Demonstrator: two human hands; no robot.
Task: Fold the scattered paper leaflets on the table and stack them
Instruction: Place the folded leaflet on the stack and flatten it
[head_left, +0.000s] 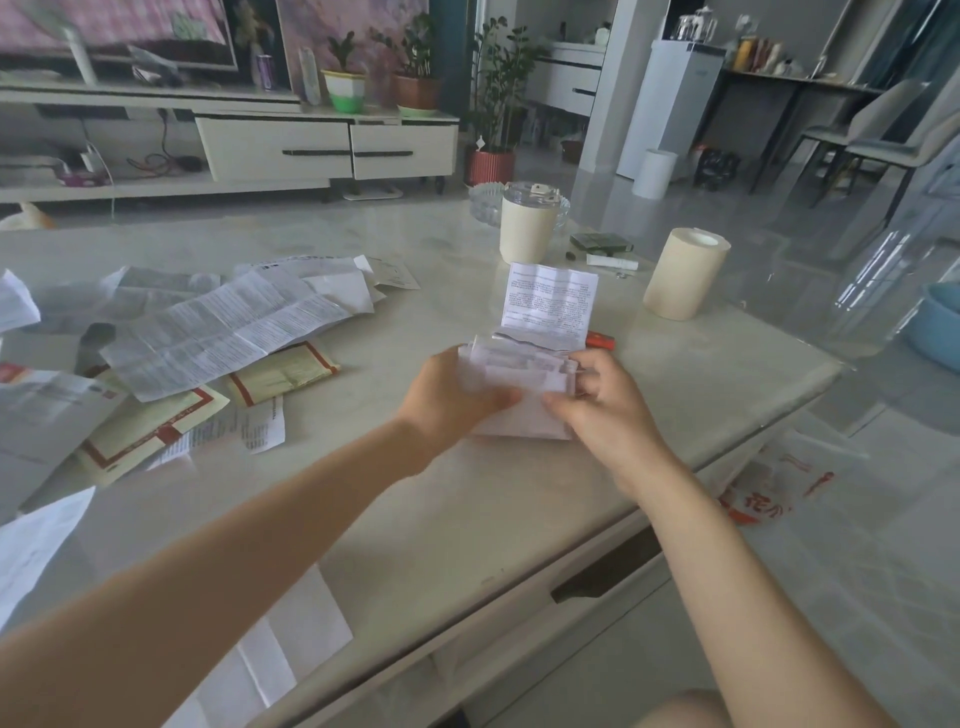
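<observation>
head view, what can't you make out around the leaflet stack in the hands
Head view: sheet count of the stack of folded white paper leaflets; left hand and right hand cover its ends.
Head view: small red object behind it, partly hidden by the stack.
Head view: leaflet print, too small.

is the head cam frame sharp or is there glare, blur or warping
Head view: soft daylight, only faint shadows; sheen on the table; wide-angle warping bows the table edge and TV cabinet; the folded leaflet stack gripped by the left hand and right hand looks blurred, its print unreadable.
</observation>
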